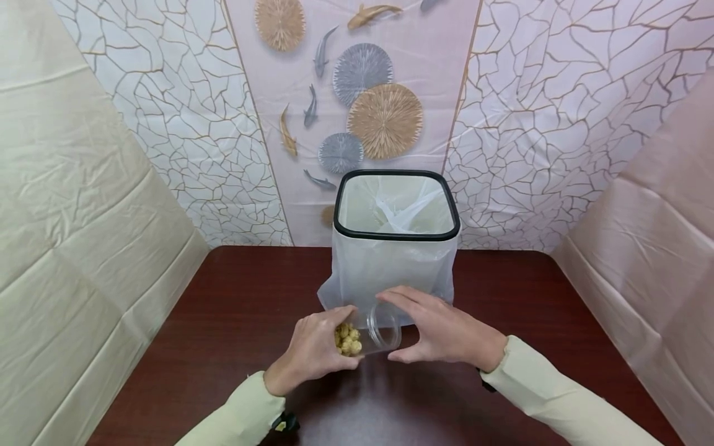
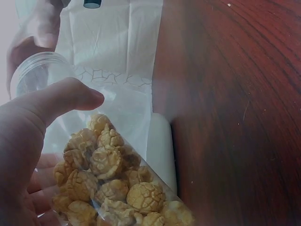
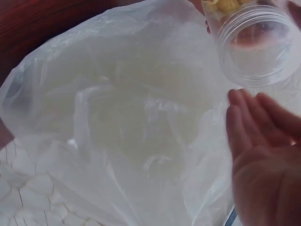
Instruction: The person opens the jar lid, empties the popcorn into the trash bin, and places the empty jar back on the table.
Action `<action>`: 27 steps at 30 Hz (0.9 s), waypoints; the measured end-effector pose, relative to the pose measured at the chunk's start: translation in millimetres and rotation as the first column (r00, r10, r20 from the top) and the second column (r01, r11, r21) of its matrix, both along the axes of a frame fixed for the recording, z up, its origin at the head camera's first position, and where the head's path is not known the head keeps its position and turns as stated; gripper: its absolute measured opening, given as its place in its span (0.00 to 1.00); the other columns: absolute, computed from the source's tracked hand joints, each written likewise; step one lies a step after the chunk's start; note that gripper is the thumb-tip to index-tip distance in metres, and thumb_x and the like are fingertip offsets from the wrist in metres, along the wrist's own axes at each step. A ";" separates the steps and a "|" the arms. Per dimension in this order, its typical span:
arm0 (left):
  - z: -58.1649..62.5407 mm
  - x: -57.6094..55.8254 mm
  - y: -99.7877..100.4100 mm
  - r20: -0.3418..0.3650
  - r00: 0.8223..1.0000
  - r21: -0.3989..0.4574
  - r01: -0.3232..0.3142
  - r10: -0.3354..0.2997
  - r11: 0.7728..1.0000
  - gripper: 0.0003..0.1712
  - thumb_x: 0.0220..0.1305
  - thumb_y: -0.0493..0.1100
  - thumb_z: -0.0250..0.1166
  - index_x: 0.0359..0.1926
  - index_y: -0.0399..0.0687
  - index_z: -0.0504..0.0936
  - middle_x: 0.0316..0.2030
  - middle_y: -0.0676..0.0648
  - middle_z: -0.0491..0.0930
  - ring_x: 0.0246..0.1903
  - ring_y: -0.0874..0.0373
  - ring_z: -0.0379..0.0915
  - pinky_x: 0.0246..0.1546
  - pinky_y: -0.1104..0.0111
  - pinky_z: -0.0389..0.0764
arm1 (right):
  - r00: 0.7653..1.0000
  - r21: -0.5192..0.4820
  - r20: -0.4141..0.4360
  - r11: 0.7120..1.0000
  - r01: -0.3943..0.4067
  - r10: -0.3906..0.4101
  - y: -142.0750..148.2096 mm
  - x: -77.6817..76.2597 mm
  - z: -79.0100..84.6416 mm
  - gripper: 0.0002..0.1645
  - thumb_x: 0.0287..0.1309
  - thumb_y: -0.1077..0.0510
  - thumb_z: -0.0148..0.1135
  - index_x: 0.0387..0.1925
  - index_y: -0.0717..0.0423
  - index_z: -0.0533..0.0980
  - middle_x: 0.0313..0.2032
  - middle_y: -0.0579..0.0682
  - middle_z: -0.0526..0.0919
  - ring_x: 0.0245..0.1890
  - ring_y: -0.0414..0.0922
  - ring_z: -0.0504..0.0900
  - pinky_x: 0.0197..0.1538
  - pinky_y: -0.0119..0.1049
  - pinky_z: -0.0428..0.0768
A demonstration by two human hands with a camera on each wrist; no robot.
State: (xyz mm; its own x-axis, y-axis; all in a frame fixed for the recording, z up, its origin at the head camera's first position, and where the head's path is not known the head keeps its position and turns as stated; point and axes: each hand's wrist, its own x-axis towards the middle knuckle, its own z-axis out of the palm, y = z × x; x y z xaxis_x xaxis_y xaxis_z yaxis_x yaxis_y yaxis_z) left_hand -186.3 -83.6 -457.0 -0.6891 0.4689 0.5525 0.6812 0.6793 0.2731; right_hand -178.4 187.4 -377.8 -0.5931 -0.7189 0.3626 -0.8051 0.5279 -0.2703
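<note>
A clear plastic jar [image 1: 369, 341] lies on its side in the air above the table, its threaded mouth facing right. My left hand [image 1: 315, 344] grips its base end, thumb along the near side in the left wrist view. Caramel-coloured popcorn [image 2: 113, 176] is gathered at that end. Beside the mouth, my right hand [image 1: 440, 325] is spread in a wide curve, thumb and fingers apart. Seen from the right wrist, its fingers [image 3: 247, 122] are nearly straight and just off the threaded rim [image 3: 254, 52]; whether the thumb touches the jar cannot be told.
Behind the hands stands a white bin [image 1: 390, 266] with a black rim, lined with a translucent bag that hangs over its outside. The dark red-brown table [image 1: 251, 291] extends on both sides. Patterned cloth [image 1: 184, 111] hangs at the back, beige cloth [image 1: 83, 248] at the sides.
</note>
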 end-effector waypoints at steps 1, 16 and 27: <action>0.0 0.1 0.2 -0.004 1.000 0.001 0.000 0.000 1.000 0.47 0.29 0.58 0.87 0.56 0.50 0.85 0.42 0.56 0.89 0.32 0.65 0.82 0.31 0.68 0.83 | 0.999 -0.005 0.032 0.999 0.034 -0.034 -0.2 0.7 0.4 0.53 0.47 0.40 0.84 0.69 0.59 0.73 0.61 0.47 0.81 0.59 0.43 0.83 0.60 0.41 0.85; 5.1 0.5 3.7 0.051 0.999 0.005 0.010 -0.010 1.000 0.44 0.34 0.58 0.86 0.57 0.52 0.85 0.41 0.56 0.88 0.30 0.67 0.79 0.30 0.71 0.81 | 0.970 -0.050 0.182 0.983 0.174 -0.163 -5.2 1.8 -2.5 0.38 0.53 0.38 0.78 0.57 0.59 0.80 0.43 0.46 0.85 0.43 0.41 0.85 0.49 0.38 0.86; 9.1 0.8 1.0 0.119 0.993 0.054 0.001 -0.008 0.999 0.46 0.33 0.58 0.87 0.58 0.52 0.85 0.44 0.55 0.90 0.34 0.65 0.82 0.35 0.68 0.83 | 0.999 -0.021 0.031 0.999 0.035 -0.035 1.4 0.7 17.7 0.44 0.45 0.46 0.83 0.62 0.57 0.76 0.49 0.45 0.83 0.47 0.40 0.84 0.51 0.37 0.86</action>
State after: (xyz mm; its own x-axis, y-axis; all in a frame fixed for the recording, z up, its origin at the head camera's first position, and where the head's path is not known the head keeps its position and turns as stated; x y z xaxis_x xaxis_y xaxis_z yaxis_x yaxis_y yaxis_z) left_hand -185.4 -82.7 -447.8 -0.7494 0.4442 0.4910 0.6447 0.6587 0.3881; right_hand -177.7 188.8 -360.1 -0.6288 -0.6898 0.3590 -0.7774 0.5494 -0.3061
